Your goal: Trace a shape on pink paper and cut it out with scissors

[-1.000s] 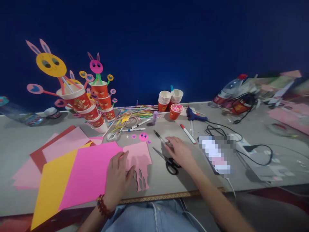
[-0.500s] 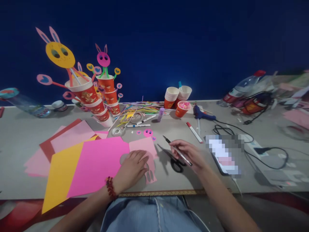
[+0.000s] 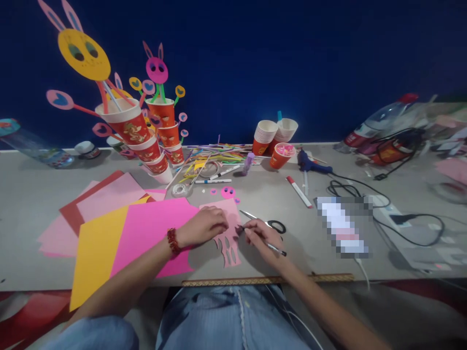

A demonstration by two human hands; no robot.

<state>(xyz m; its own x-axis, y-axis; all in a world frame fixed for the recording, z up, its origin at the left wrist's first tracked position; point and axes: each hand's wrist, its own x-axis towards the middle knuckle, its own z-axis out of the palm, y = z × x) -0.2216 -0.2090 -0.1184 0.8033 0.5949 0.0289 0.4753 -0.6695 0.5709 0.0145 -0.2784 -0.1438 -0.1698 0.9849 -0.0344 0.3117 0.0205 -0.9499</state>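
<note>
My left hand (image 3: pixel 204 226) lies flat just left of the frame's centre, fingers together, pressing down the pink cutout (image 3: pixel 226 232), which rests at the near table edge on top of the bright pink sheet (image 3: pixel 153 233). My right hand (image 3: pixel 260 238) pinches a pen (image 3: pixel 272 248) between thumb and fingers, its tip at the cutout's right edge. I judge the thin cut strips at the cutout's lower end could tear or crumple if my left hand slides, and the loose paper could shift under the pen and spoil the line. The scissors (image 3: pixel 272 224) lie just behind my right hand, close enough to knock. Right of centre sits a phone (image 3: pixel 343 228) with cables (image 3: pixel 401 218). A red marker (image 3: pixel 299 191) and glue gun (image 3: pixel 310 165) lie further up, paper cups (image 3: pixel 272 138) behind them. Cup rabbits (image 3: pixel 142 141) stand upper left, straws (image 3: pixel 211 163) beside them. A yellow sheet (image 3: pixel 97 248) spreads lower left
</note>
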